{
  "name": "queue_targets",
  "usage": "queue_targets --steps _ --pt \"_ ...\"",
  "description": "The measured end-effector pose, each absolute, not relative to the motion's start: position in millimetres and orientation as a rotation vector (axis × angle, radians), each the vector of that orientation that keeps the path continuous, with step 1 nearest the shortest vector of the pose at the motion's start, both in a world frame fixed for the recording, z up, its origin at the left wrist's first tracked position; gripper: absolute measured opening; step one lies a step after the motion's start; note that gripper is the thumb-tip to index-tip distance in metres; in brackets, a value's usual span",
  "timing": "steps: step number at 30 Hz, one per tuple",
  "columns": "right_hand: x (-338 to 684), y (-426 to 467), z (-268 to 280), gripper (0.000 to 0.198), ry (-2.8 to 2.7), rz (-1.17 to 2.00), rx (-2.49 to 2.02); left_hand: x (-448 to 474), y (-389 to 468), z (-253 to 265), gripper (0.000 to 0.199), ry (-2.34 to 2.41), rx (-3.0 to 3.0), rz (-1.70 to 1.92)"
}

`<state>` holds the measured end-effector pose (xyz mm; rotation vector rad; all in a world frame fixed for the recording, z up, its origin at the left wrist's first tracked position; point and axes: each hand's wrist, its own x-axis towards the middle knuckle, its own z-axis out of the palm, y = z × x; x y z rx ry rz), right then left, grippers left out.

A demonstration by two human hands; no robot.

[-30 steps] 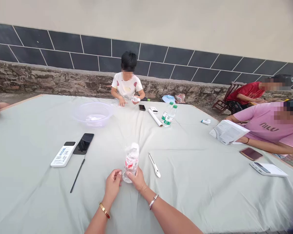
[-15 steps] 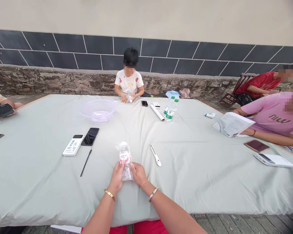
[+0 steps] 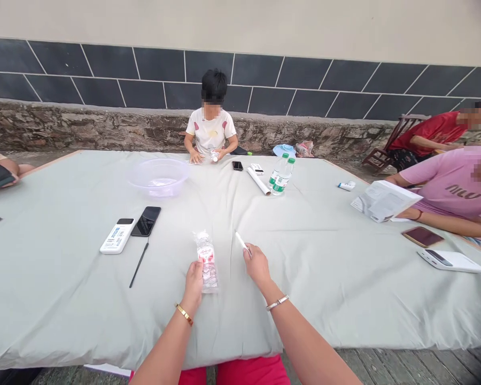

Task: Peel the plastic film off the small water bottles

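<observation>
My left hand point(image 3: 195, 278) is closed on the side of a clear plastic packet point(image 3: 207, 264) with a red and white label. The packet stands slightly tilted over the near middle of the table, and its exact contents are hard to make out. To its right, my right hand point(image 3: 258, 262) grips a slim white utility knife point(image 3: 242, 241), whose front end points up and to the left. The hand covers the knife's rear part. A small gap separates the knife from the packet.
A grey cloth covers the table point(image 3: 324, 289). Left lie a white power bank point(image 3: 117, 236), a black phone point(image 3: 146, 221) and a strap point(image 3: 138, 266). Further off are a purple basin point(image 3: 159, 179), a white roll point(image 3: 258, 181) and two bottles point(image 3: 281, 179). Other people sit around.
My right hand has let go of the packet, moved right and picked up the utility knife from the table. The left hand still holds the packet.
</observation>
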<state>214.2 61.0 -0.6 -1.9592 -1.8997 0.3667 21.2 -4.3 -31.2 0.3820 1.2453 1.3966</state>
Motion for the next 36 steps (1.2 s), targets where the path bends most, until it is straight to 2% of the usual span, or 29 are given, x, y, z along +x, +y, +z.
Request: queue_targets --steps 3,8,14,18,21,23,26,29,33,36 --pt "190 66 25 0.032 -1.949 0.504 -1.75 19 -3 -29 0.05 1.244 0.357 1.384" --pt "160 76 64 0.028 -2.06 0.637 -1.649 17 -3 -21 0.051 1.231 0.305 1.394" --pt "186 30 92 0.026 -2.124 0.703 -1.392 15 -2 -14 0.043 1.098 0.227 1.452" --pt "218 3 118 0.021 -2.32 1.036 -1.205 11 -2 -14 0.036 1.037 0.167 1.463" --pt "231 14 115 0.02 -2.347 1.339 -1.098 10 -2 -14 0.035 1.029 0.145 1.442" --pt "232 33 93 0.024 -2.15 1.248 -1.237 11 -3 -13 0.035 1.049 0.159 1.433" --pt "226 65 44 0.03 -1.701 0.704 -1.694 11 -6 -12 0.038 1.057 0.212 1.432" --pt "221 81 3 0.035 -1.665 0.405 -1.932 10 -8 -11 0.042 1.058 0.243 1.397" --pt "209 71 -11 0.036 -1.806 0.281 -1.924 11 -9 -10 0.047 1.11 0.266 1.359" --pt "180 54 -2 0.032 -1.82 0.485 -1.672 15 -9 -10 0.054 1.137 0.306 1.38"
